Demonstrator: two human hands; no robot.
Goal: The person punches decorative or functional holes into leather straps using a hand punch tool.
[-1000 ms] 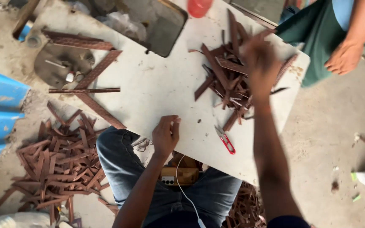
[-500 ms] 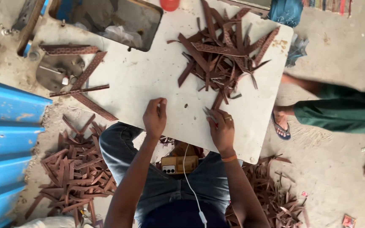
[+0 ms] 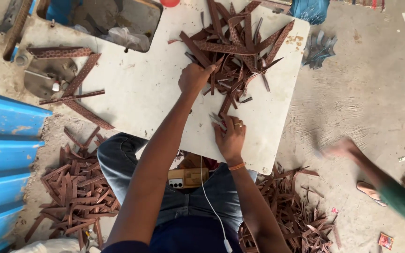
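A white table top [image 3: 151, 93] is seen from above, with a heap of brown leather strips [image 3: 240, 47] piled at its far end. The left hand [image 3: 194, 77] is extended into the near edge of that heap, its fingers closed around one strip. The right hand [image 3: 230, 136] is laid at the near edge of the table, just short of the heap, with a small metal cutting tool [image 3: 217, 121] clamped under the fingers; a ring is worn on one finger and an orange band on the wrist. More strips are scattered over the table's left edge [image 3: 71, 89] and heaped on the concrete floor [image 3: 78, 192] beside the knees. A second person's blurred foot [image 3: 341, 150] is recorded at right.
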